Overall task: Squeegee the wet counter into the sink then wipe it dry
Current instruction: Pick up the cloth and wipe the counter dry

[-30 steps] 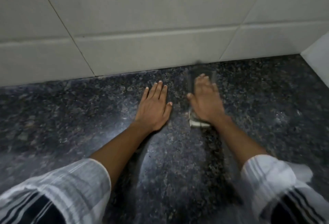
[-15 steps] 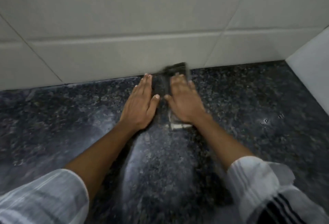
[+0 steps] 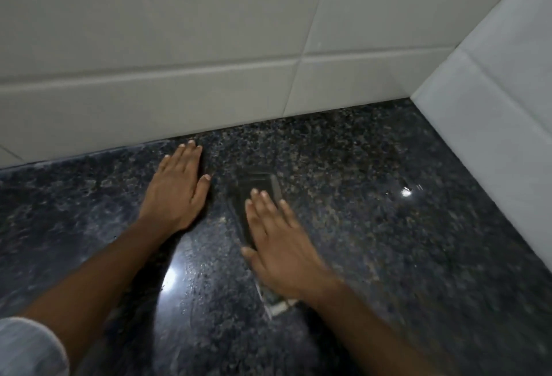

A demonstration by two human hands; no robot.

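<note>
The dark speckled granite counter (image 3: pixel 388 241) fills the lower half of the view and shines wet in places. A dark flat rectangular pad (image 3: pixel 257 184) with a pale near edge lies on it; whether it is a cloth or a wiper I cannot tell. My right hand (image 3: pixel 280 253) presses flat on top of this pad, fingers pointing at the back wall, and is blurred by motion. My left hand (image 3: pixel 176 193) lies palm down on the bare counter to the pad's left, fingertips close to the wall, holding nothing. No sink is in view.
A cream tiled back wall (image 3: pixel 179 62) meets the counter just beyond my left fingertips. A white tiled side wall (image 3: pixel 493 107) closes the counter on the right, forming a corner. Bright reflections sit between my forearms and near the side wall.
My right hand has slid the pad back from the wall toward me and a little right. My left hand has stayed flat, now farther from the pad and nearer the wall.
</note>
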